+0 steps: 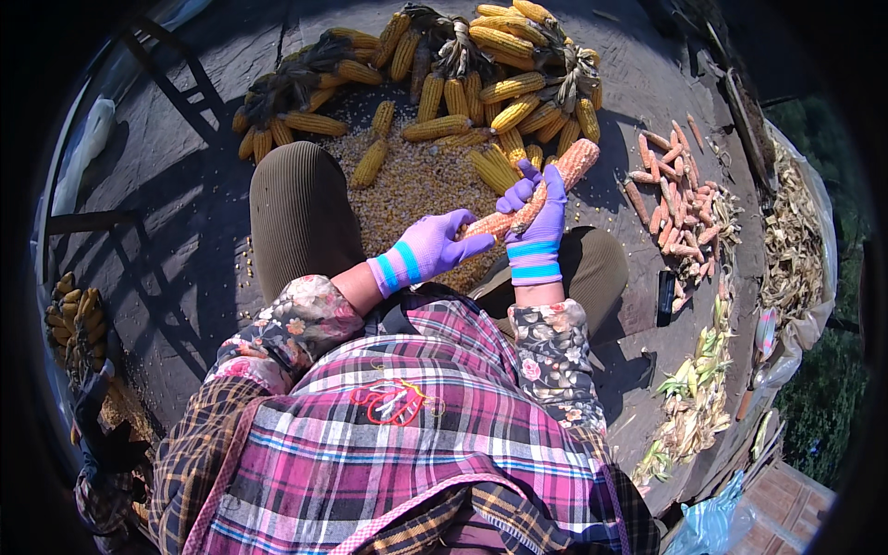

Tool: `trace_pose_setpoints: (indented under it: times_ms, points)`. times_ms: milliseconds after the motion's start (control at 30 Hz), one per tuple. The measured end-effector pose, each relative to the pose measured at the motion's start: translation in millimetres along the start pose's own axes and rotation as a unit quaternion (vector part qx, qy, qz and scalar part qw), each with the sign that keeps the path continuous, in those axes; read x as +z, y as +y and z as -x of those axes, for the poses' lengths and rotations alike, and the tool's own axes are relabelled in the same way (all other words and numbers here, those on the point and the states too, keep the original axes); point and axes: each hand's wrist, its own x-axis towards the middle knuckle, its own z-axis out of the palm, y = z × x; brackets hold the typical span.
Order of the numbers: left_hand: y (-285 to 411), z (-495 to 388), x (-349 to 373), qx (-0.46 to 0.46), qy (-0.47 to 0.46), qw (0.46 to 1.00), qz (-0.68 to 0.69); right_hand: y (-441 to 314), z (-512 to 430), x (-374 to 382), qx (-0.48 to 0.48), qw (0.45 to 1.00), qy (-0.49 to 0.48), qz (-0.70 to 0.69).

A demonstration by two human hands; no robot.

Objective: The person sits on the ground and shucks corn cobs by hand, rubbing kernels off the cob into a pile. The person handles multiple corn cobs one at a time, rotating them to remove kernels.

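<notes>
Both my hands wear purple gloves with blue cuff stripes. My left hand [444, 246] holds the near end of a pinkish corn cob [492, 224], which reaches across to my other hand. Raised beside it, my right hand [538, 208] grips a second, thicker pinkish cob [577, 161] that slants up to the right; the two cobs meet at my right fingers. Most of their kernels are off. Below the hands, between my knees, lies a heap of loose corn kernels [409, 191]. Yellow ears of corn [437, 128] rest along its far edge.
Bundles of yellow ears tied by their husks [513, 41] curve around the far side. At the right lie a pile of bare cobs [683, 201], a dark phone-like object [665, 298] and dry husks [694, 409]. A husk-filled plastic sack [825, 257] stands beyond. Another person's sleeve [97, 409] shows at lower left.
</notes>
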Motion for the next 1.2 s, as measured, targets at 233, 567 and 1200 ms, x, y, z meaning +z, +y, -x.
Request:
trace_pose_setpoints:
  times_ms: [233, 567, 1200]
  points:
    - [-18, -11, 5, -0.065, 0.008, 0.991, 0.118, 3, -2, -2, -0.003, 1.0, 0.024, -0.001]
    - [8, 6, -2, -0.004, 0.018, 1.0, -0.003, 10, 5, 13, -0.01, 1.0, 0.003, -0.021]
    - [-3, -1, -5, -0.008, -0.067, 0.987, 0.148, -17, -4, -15, -0.022, 0.993, -0.087, -0.075]
